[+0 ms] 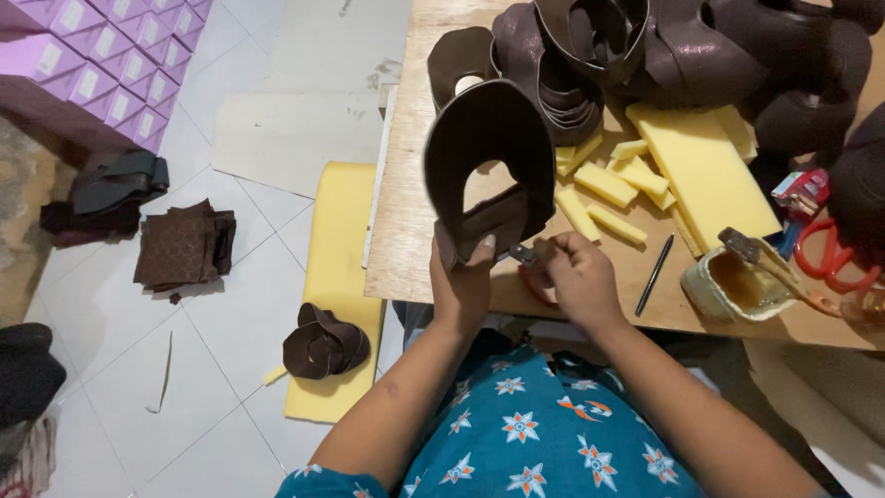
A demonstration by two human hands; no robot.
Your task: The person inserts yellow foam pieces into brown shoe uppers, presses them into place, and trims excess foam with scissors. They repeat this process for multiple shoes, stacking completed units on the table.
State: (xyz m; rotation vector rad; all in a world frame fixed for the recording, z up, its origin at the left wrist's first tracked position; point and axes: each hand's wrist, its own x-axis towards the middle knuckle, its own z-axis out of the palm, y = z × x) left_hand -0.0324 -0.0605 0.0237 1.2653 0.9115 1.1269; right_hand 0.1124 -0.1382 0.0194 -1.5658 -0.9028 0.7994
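Dark brown shoe upper (484, 157), horseshoe-shaped with a central cut-out, held upright over the near edge of the wooden worktable (406, 221), long axis vertical, rounded end up, open end down and pinched shut in the left hand (464, 281); surface matte, finely textured. Right hand (576, 277) just beside, fingers closed on a small metal tool (522, 254) at the upper's lower edge. Stacked lilac boxes (111, 65) with small white rectangular labels at far left on the tiled floor. Yellow foam strips (604, 189) and a glue pot (733, 284) on the table at right
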